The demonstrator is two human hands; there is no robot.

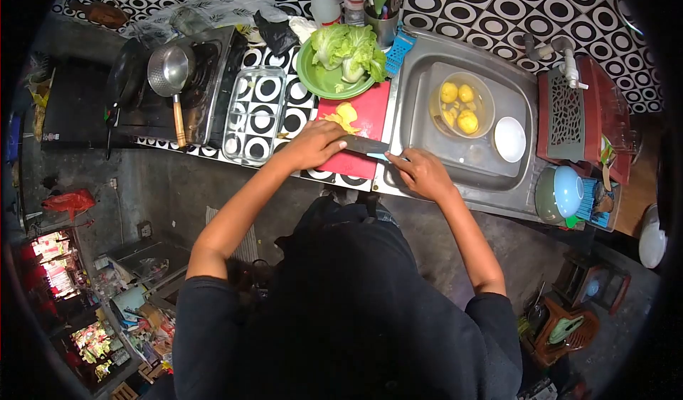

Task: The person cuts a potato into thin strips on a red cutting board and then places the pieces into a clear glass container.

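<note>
My right hand (421, 172) is closed around the light blue handle of a knife (364, 145). The blade points left across a red cutting board (371, 108). At the blade's tip end, my left hand (318, 144) rests over the board's left side with its fingers bent together; whatever lies beneath them is hidden. Yellow slices (345, 115), apparently potato, are heaped just beyond its fingertips. Whole peeled yellow potatoes (467, 121) and smaller pieces sit in a clear bowl (489, 108) of liquid in the sink.
Leafy greens (348, 48) fill a green bowl (313, 80) behind the board. A clear glass dish (231, 126) stands left, then a stove with a saucepan (169, 69). The sink (523, 94) on the right also holds a white bowl (509, 140); a dish rack (565, 115) stands beyond.
</note>
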